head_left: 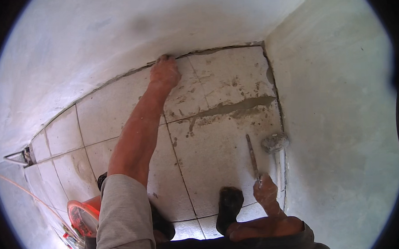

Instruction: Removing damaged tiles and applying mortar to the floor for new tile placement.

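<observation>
My left hand [165, 73] reaches far forward to the seam where the floor tiles meet the back wall. Its fingers are curled down at the tile edge, and what they may hold there is hidden. Close to my body, my right hand [265, 192] is closed round the end of a trowel-like tool [252, 157], long and narrow, seen nearly edge-on and pointing forward. Just right of it a mallet [275, 143] with a mortar-caked head lies by the right wall. Grey mortar [243, 106] smears the joint between the tiles [222, 145].
White walls [337, 109] close in the back and right sides. An orange bucket [84, 218] stands at the lower left beside my left sleeve. Beyond it are a thin rod [31, 194] and a metal bracket-like piece [16, 158] at a floor gap. My dark-covered foot [230, 207] rests on the tiles.
</observation>
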The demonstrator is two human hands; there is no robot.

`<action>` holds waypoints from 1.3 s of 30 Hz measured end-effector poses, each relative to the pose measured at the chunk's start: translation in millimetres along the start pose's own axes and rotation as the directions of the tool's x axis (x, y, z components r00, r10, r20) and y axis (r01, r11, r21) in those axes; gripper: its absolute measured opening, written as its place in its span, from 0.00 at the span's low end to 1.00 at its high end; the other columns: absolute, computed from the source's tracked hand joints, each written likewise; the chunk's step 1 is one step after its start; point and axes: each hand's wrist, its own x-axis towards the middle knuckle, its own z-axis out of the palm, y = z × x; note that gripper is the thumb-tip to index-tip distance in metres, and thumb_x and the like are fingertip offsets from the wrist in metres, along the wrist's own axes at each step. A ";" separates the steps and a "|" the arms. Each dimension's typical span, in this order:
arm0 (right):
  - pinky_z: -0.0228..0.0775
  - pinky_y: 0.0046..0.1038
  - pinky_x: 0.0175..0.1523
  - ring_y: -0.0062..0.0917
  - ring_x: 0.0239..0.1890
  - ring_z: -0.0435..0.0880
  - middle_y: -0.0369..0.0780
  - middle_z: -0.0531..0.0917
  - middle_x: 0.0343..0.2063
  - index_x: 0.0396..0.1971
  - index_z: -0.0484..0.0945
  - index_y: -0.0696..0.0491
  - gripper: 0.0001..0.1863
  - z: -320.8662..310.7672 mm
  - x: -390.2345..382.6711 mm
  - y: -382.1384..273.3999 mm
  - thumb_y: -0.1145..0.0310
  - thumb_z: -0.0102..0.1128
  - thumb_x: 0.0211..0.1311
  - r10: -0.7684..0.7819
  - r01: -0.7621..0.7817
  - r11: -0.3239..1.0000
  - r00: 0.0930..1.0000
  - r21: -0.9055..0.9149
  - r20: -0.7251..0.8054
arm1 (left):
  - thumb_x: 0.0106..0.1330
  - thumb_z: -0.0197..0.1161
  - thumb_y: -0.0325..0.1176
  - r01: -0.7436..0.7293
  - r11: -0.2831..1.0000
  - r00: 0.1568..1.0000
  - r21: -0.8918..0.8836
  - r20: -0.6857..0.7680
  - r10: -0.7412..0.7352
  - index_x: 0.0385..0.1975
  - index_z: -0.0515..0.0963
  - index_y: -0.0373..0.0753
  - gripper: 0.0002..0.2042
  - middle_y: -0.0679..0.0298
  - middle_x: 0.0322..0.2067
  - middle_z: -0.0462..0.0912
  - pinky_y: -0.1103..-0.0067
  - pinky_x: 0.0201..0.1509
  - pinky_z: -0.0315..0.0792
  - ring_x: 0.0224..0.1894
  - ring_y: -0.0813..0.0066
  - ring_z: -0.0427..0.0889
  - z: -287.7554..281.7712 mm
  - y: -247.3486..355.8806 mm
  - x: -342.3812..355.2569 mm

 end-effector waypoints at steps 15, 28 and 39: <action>0.69 0.40 0.46 0.46 0.38 0.77 0.53 0.75 0.37 0.45 0.68 0.62 0.19 -6.4 28.1 22.4 0.66 0.54 0.58 -0.166 0.176 0.966 0.984 -0.190 0.067 | 0.52 0.62 0.39 -0.075 0.840 0.910 -0.537 -0.381 -0.163 0.51 0.68 0.34 0.26 0.50 0.54 0.68 0.60 0.62 0.58 0.60 0.57 0.63 17.3 10.6 -88.5; 0.69 0.41 0.43 0.47 0.36 0.79 0.52 0.79 0.32 0.33 0.71 0.60 0.15 -157.8 126.8 -66.7 0.61 0.53 0.57 -0.142 0.799 0.564 0.340 -0.206 0.930 | 0.55 0.61 0.39 0.286 0.321 0.619 -0.903 -0.081 -0.781 0.51 0.69 0.36 0.24 0.48 0.51 0.72 0.63 0.58 0.64 0.53 0.50 0.72 -217.9 -51.6 -310.9; 0.68 0.42 0.45 0.45 0.42 0.73 0.49 0.72 0.38 0.44 0.66 0.59 0.22 -123.6 -11.8 -462.2 0.63 0.62 0.54 -0.842 0.925 0.319 0.177 0.206 0.509 | 0.60 0.57 0.42 0.718 -0.263 0.024 -0.645 0.399 -0.916 0.47 0.75 0.35 0.20 0.50 0.43 0.79 0.68 0.51 0.72 0.46 0.58 0.79 -236.5 -38.8 -708.6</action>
